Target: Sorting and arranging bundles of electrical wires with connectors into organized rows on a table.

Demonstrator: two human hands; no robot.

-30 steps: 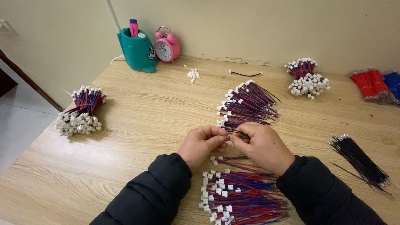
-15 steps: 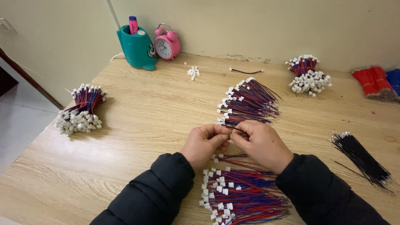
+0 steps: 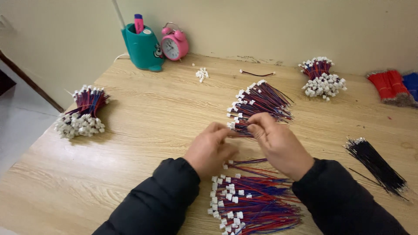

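My left hand (image 3: 210, 149) and my right hand (image 3: 278, 142) meet at the table's middle, fingertips pinched together on a thin red-and-blue wire with a white connector (image 3: 237, 130). Just beyond the fingers lies a fanned pile of such wires (image 3: 261, 101) with white plugs. Below my wrists spreads a larger heap of the same connector wires (image 3: 254, 204).
A tied wire bundle (image 3: 82, 113) sits at the left, another (image 3: 321, 78) at the back right. Black wires (image 3: 376, 165) lie at the right, red and blue bundles (image 3: 392, 87) in the far corner. A teal pen holder (image 3: 143, 47), pink alarm clock (image 3: 174, 45) and loose white connectors (image 3: 201, 74) stand at the back of the wooden table (image 3: 152, 130).
Both hands stay pinched on the wire with only small finger movement. The view has shifted slightly.
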